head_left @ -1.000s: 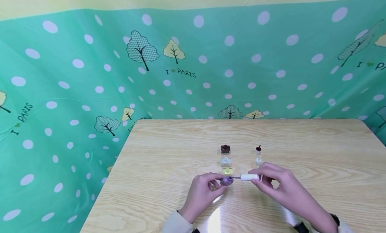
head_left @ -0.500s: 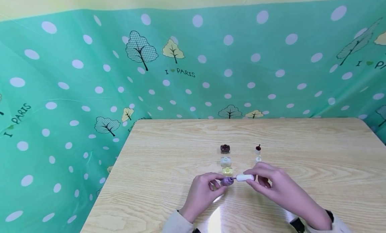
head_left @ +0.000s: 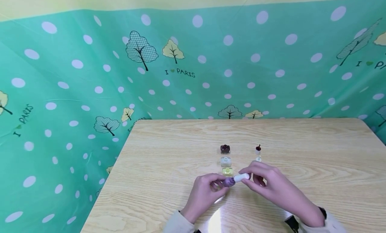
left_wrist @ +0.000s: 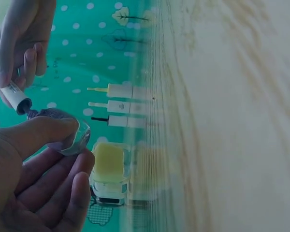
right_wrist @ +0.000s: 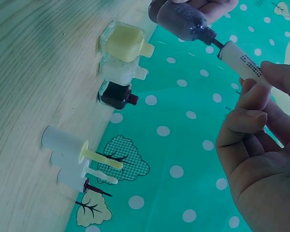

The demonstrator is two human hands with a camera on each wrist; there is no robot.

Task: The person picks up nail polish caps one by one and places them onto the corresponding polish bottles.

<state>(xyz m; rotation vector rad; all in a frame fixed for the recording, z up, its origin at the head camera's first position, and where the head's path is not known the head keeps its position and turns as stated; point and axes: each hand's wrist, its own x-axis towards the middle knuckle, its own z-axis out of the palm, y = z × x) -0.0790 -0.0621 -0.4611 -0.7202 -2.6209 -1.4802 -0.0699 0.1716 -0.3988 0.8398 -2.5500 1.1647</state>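
My left hand [head_left: 205, 191] pinches a purple nail polish bottle [head_left: 229, 182] between thumb and fingers, tilted with its neck toward the right. My right hand [head_left: 268, 179] pinches the bottle's white brush cap [head_left: 241, 177] by its far end. In the right wrist view, a short length of dark brush stem [right_wrist: 218, 43] shows between the cap and the bottle neck [right_wrist: 206, 35], its tip inside the neck. Both hands are raised over the table. Just beyond them, a yellow nail polish bottle [head_left: 227, 172] stands uncapped.
Behind the yellow bottle stand a whitish bottle [head_left: 225, 161] and a dark red one [head_left: 224, 149], both uncapped. To their right, several white caps stand brush-up: one with a dark brush [right_wrist: 72, 178], one with a yellow brush [right_wrist: 63, 139]. A green dotted cloth [head_left: 193, 92] hangs behind the table.
My right hand has moved left, bringing the cap up to the bottle neck and sliding the brush into it. The left hand stays nearly in place, turning the bottle slightly.
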